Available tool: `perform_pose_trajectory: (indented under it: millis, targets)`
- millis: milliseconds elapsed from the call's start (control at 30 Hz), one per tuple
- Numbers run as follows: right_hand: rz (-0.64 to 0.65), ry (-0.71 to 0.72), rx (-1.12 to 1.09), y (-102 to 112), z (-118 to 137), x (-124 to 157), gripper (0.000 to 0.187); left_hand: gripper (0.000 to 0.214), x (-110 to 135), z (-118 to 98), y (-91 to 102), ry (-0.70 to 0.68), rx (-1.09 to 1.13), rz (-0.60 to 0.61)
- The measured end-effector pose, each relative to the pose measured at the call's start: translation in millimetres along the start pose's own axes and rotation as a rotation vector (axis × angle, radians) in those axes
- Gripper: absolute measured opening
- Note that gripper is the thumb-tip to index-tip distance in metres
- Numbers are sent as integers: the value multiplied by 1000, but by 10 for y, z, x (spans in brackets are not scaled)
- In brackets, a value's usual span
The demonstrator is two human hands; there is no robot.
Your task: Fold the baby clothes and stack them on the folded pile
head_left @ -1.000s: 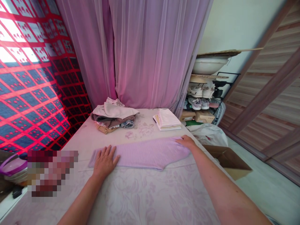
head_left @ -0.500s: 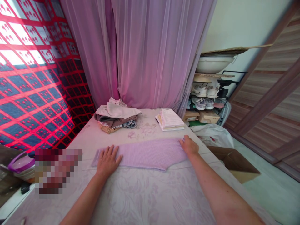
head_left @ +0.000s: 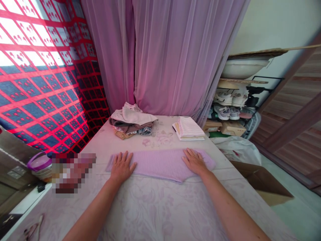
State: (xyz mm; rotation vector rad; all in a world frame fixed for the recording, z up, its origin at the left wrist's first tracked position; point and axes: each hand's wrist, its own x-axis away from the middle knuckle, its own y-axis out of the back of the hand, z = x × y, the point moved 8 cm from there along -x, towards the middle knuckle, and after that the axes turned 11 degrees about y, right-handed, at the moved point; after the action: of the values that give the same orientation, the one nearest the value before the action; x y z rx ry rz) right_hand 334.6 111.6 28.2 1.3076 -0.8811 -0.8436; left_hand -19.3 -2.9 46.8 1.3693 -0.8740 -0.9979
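Observation:
A pair of lilac ribbed pants [head_left: 157, 164], folded lengthwise, lies flat across the floral bedsheet [head_left: 150, 207]. On its left end, the leg end, my left hand [head_left: 122, 166] rests palm down with fingers spread. My right hand [head_left: 194, 161] lies flat on the wider right end, fingers stretched out and a little apart. Neither hand grips the fabric. Beyond the pants, at the back left, a loose pile of clothes [head_left: 134, 115] sits on a small wicker basket [head_left: 122, 134]. A neat stack of folded cloths [head_left: 189, 129] lies at the back right.
Purple curtains [head_left: 170, 60] hang behind the bed. At right stand a shoe rack [head_left: 225, 110], a white plastic bag [head_left: 240, 150] and an open cardboard box [head_left: 263, 184]. A purple-rimmed bucket [head_left: 40, 165] is at the left edge, near a blurred-out patch.
My right hand has released the pants' right edge and moved left, now lying flat on the fabric. My left hand stays spread on the left end. The camera view has swung slightly left.

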Motion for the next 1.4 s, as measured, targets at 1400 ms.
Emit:
perform_pose_trajectory:
  millis: [1400]
  targets:
    - [-63, 87, -88, -38, 1245, 284, 50, 25, -459, 856, 341, 127, 66, 152]
